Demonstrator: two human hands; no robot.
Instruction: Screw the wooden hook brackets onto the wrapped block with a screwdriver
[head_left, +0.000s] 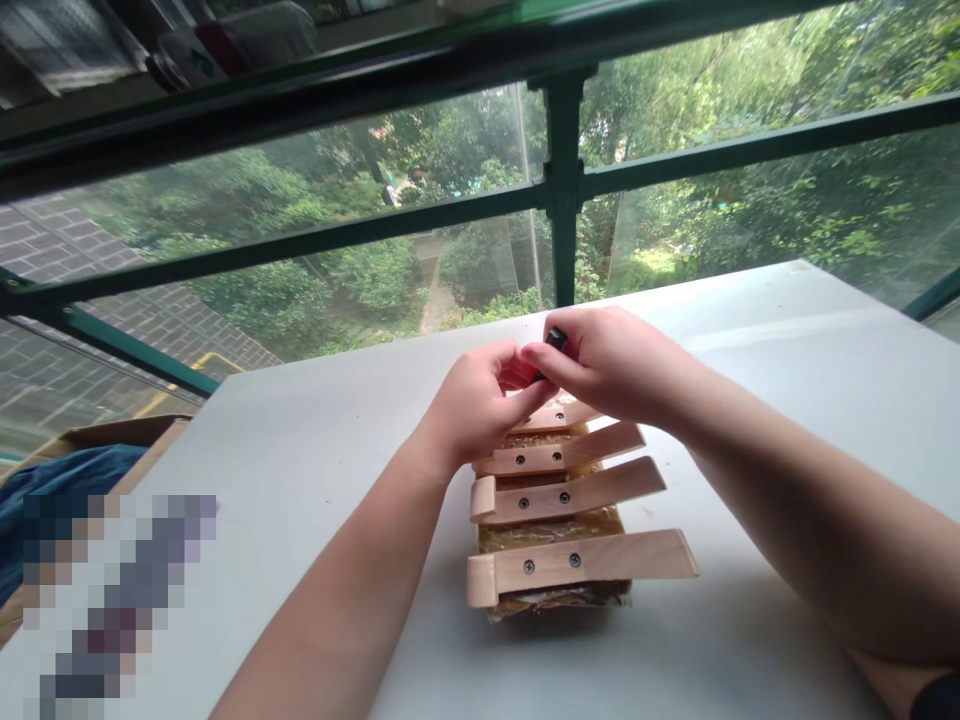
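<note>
A small black object [556, 338] is pinched between my two hands, above the far end of a taped block. My left hand [484, 400] closes on its lower end with thumb and fingers. Wrapped round its upper part is my right hand [600, 362]. Several pale wooden pieces [622, 556] lie crosswise in a row on the block [555, 530], which is wrapped in brown tape. Two screws show in each of the nearer pieces. My hands partly hide the farthest pieces.
The white table [300, 480] reaches to a green-framed window [566, 190] with trees outside. At the left edge stands a cardboard box [161, 435] with blue cloth [67, 480] inside. A pixelated patch covers the lower left.
</note>
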